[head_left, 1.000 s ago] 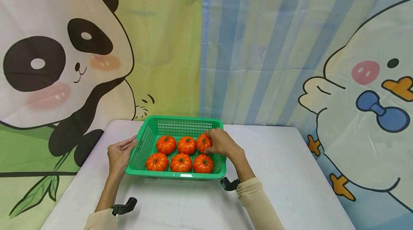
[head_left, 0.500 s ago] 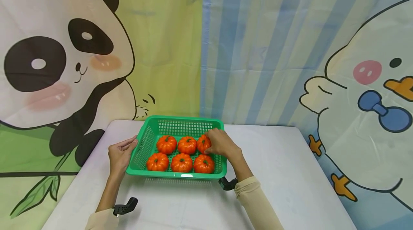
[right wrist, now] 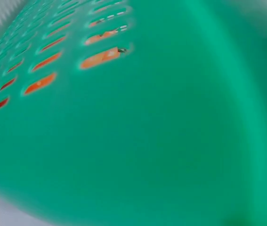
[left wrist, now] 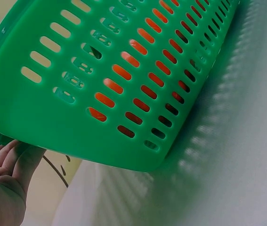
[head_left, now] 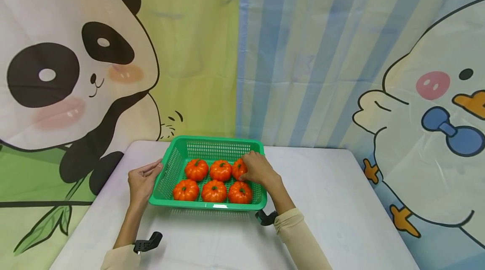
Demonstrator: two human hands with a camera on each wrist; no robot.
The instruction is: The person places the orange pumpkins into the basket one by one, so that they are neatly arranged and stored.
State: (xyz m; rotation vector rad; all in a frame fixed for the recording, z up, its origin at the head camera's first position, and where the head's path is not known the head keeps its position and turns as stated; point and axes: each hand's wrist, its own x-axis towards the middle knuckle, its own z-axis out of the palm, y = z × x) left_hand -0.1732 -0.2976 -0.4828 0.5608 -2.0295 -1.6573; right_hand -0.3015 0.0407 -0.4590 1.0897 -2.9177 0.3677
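Note:
A green plastic basket [head_left: 204, 205] with slotted walls holds several orange toy pumpkins in two rows. My left hand [head_left: 142, 181] pinches the rim at its left end; in the left wrist view that hand's curled fingers [left wrist: 15, 162] show at the basket corner. Reaching over the right end, my right hand [head_left: 259, 169] grips the back-right pumpkin [head_left: 238, 168], partly covering it. In front of that one lies another pumpkin [head_left: 240, 193]. The basket wall [right wrist: 138, 141] fills the right wrist view and hides the right hand there.
The basket stands on a white table [head_left: 322, 202] near its back edge. Behind hangs a printed curtain [head_left: 197, 51] with a panda at left and a white bird at right. Black wrist cameras sit on both forearms.
My right wrist has shifted slightly left while its fingers stay on the back-right pumpkin. The left hand, the basket and the other pumpkins keep their places.

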